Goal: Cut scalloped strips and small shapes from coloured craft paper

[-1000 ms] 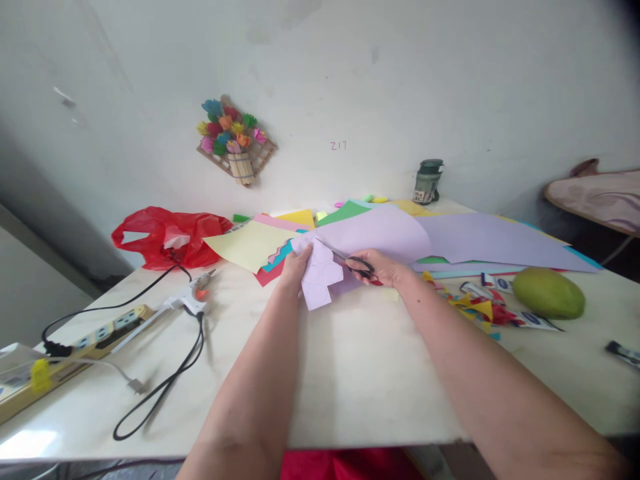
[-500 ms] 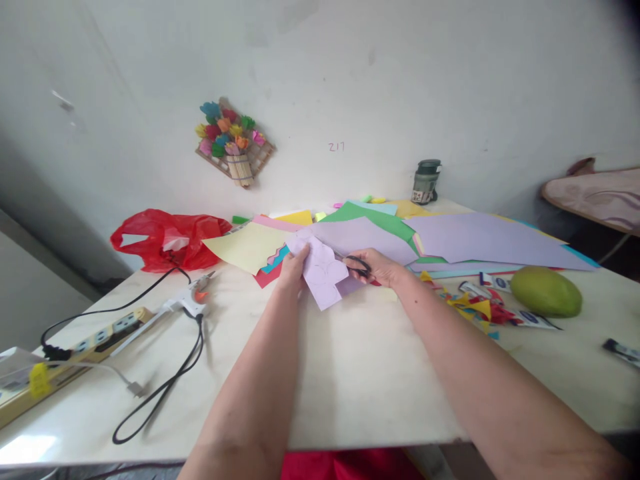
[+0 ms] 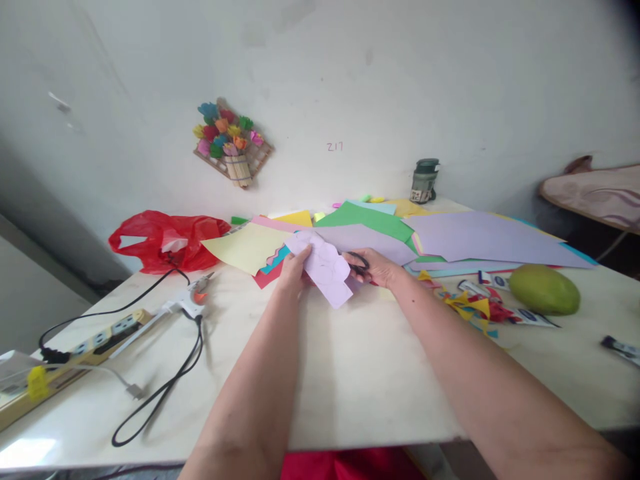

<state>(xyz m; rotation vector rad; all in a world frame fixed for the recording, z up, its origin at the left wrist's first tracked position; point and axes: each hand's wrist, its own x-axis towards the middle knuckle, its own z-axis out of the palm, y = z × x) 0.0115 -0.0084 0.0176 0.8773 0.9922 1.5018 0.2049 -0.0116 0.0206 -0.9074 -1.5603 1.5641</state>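
Over smooth tabletop [image 3: 380, 380] — scalloped lilac paper [image 3: 327, 267], curve-marked — black-handled scissors [image 3: 361, 269] beside.

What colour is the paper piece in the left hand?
Light purple, with faint drawn lines; the head view shows the paper piece best.

Scissors [image 3: 363, 259] mostly hidden; power strip [image 3: 80, 365] cut off

Pretty cluttered white tabletop [image 3: 375, 380]. Power strip [image 3: 124, 325] hugs the left edge, green mango [image 3: 545, 289] sits near the right one.
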